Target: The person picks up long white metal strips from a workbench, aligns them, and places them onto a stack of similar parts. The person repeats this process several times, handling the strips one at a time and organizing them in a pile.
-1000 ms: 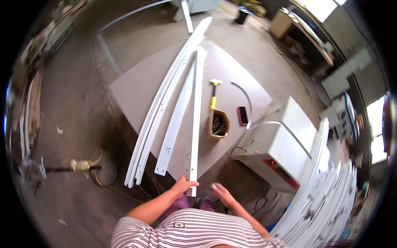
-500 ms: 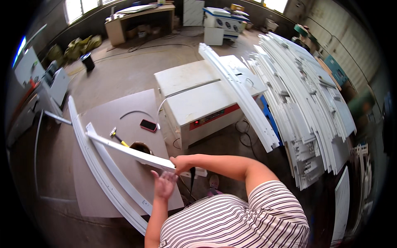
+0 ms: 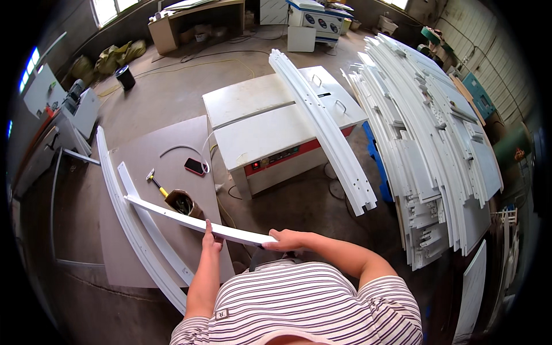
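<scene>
White profile (image 3: pixel 241 234): slanting across the right edge of the worktop (image 3: pixel 181 137), reaching inward at one end, jutting out past that edge at the other, crossing above the flat white strip (image 3: pixel 168 251) near the inner tip; touching or only hovering there, cannot tell.
Right hand (image 3: pixel 282 240): clenching around the outer end of the white profile, beyond the worktop's right edge.
Left hand (image 3: pixel 213 237): grasping the white profile farther in, close to that same edge, hiding most fingers underneath.
Flat white strip: lying lengthwise, reaching toward the near edge.
Long profile bundle (image 3: pixel 131 236): running along the left side, overhanging the near edge.
Open brown box (image 3: pixel 196 211): standing near the right edge, just beyond the white profile, holding small dark pieces.
Yellow-handled tool (image 3: pixel 163 191): lying beside the box, pointing its pale head toward the far left corner.
Red-cased phone (image 3: pixel 195 167): lying by the right edge, toward the far right corner.
Grey curved strip (image 3: pixel 181 147): arching between phone and far edge.
White machine cabinet (image 3: pixel 247 138): standing just off the worktop's right edge, showing a red-trimmed front panel.
Drilled profiles (image 3: pixel 322 132): lying across the cabinet's top, jutting past its front edge.
</scene>
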### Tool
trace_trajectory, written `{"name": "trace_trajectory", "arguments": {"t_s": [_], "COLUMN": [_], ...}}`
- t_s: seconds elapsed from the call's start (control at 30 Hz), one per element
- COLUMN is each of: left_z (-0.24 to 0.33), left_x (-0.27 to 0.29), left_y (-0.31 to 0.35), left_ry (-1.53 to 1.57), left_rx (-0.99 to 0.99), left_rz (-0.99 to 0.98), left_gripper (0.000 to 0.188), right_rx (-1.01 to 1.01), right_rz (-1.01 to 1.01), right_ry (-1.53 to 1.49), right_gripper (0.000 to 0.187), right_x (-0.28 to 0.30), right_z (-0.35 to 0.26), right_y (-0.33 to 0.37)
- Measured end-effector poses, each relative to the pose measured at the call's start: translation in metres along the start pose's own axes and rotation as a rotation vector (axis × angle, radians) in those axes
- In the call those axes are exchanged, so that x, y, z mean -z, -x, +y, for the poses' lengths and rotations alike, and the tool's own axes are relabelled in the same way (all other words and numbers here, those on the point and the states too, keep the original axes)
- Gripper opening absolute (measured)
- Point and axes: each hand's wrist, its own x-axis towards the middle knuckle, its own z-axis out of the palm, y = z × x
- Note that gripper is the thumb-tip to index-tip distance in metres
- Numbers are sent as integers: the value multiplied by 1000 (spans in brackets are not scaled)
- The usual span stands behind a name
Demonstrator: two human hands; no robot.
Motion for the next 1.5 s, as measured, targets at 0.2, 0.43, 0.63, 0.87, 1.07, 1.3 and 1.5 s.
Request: {"name": "trace_trajectory", "arguments": {"t_s": [0.2,0.43,0.63,0.87,1.07,1.3,1.5], "left_z": [66,113,127,205,185,192,188], "left_x": [56,37,152,254,267,303,321], "left_y": [-69,24,-38,6,26,44,39], "left_ry": [40,-231,-510,-1080,-1252,-1315,-1406], "left_rx": [-284,-315,-607,-457,-335,-373,-351], "left_rz": [-55,135,439,663,715,919,987], "left_gripper": [42,90,76,88,90,75,65], "right_rx": [146,127,164,207,165,189,219], "right_rz": [-70,2,45,298,341,223,-6], "right_ry": [-174,-443,-522,-434,-591,-639,-785], "right_gripper": [52,27,28,27,26,30,32], "right_x": [-12,-50,-59,-38,-33,-21,-29], "right_z": [28,20,-9,-23,-54,-68,-105], "right_y": [-34,-29,-41,-7,29,27,-25]}}
